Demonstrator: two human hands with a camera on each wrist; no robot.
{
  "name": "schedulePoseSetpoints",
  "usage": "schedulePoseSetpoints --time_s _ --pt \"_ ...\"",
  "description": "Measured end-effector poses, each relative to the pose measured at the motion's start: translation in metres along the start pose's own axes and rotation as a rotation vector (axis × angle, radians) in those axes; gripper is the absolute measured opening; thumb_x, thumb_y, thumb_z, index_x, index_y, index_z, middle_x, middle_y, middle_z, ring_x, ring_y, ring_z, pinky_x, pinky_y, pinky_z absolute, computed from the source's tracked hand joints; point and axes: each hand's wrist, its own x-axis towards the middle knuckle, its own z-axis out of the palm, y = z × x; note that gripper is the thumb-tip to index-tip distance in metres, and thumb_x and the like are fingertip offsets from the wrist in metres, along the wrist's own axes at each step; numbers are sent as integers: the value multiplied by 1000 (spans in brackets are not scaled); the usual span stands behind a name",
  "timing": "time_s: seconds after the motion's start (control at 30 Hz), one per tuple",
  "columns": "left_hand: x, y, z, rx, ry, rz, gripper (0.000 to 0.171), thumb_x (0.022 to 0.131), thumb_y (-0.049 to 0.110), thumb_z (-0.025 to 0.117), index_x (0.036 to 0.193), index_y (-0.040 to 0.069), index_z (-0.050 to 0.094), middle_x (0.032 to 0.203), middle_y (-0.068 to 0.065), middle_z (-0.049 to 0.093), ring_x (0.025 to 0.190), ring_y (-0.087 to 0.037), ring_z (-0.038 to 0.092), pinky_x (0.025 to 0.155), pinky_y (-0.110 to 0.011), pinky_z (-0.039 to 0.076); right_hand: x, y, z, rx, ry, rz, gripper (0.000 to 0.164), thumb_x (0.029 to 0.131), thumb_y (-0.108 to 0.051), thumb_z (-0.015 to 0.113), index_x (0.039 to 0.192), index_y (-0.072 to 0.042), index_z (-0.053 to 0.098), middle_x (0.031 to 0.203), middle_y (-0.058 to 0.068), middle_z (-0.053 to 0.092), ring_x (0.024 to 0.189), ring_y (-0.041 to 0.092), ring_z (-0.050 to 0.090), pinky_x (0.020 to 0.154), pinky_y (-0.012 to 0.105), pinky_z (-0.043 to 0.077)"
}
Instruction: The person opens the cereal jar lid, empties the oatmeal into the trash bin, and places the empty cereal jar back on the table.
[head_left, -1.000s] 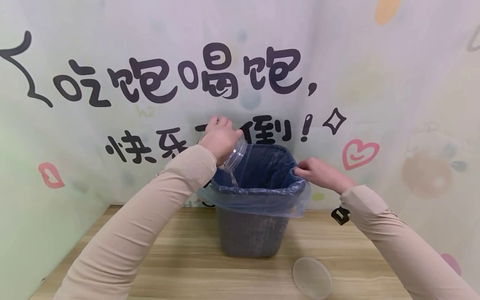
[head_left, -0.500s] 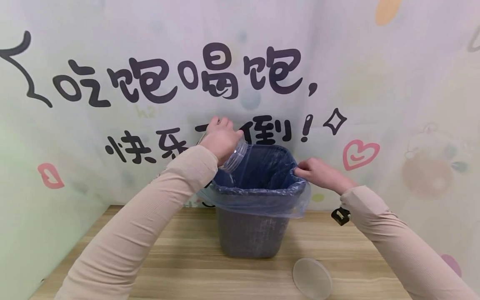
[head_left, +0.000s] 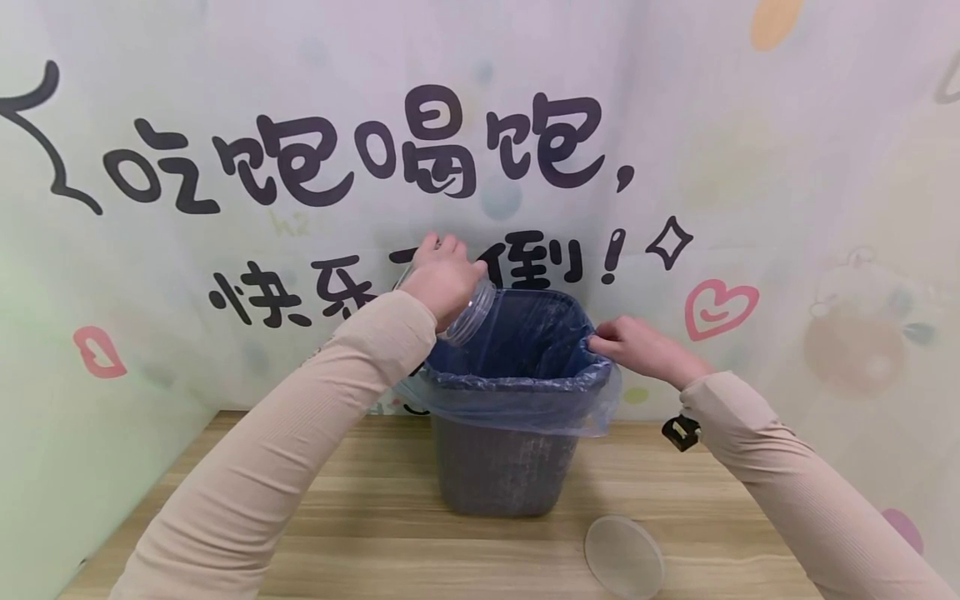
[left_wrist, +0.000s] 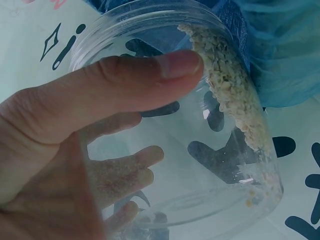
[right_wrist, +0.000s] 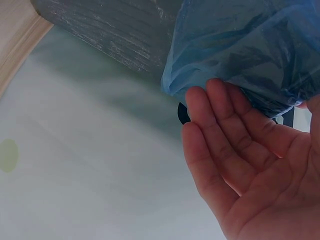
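Note:
In the head view, my left hand (head_left: 442,283) grips a clear jar (head_left: 471,318), tipped with its mouth over the left side of a grey trash can (head_left: 504,471). Pale flakes (left_wrist: 225,85) lie along the jar's side wall in the left wrist view, where my thumb presses the near side and the fingers show through from behind. A blue trash bag (head_left: 517,408) lines the can and hangs over its rim. At the right of that rim, my right hand (head_left: 637,346) pinches the bag-covered edge, thumb on top and fingers outside below, as the right wrist view shows.
A round translucent lid (head_left: 624,557) lies on the wooden table (head_left: 360,517), right of the can and nearer the front. Close behind the can hangs a pale wall covering (head_left: 337,58) with large black lettering. A black wrist mount (head_left: 681,432) sits by the right sleeve.
A thin pale streak below the jar's mouth one second ago has faded from sight. Both hands and the trash can have kept their places.

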Motion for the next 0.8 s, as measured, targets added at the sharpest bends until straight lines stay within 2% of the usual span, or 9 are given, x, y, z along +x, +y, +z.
schedulePoseSetpoints --time_s 0.37,0.8 --pt "0 1 0 -9 10 1 84 71 17 80 143 17 37 131 -15 41 118 -31 32 103 -44 20 0 0 0 -2 -10 6 26 95 -14 49 72 -6 60 60 -4 42 55 14 41 54 30 33" --pt "3 3 -1 0 -25 0 84 72 16 80 143 17 35 140 -16 36 126 -32 28 109 -47 14 0 0 1 -13 7 3 28 94 -14 49 68 -7 57 58 -4 41 53 13 39 53 29 32"
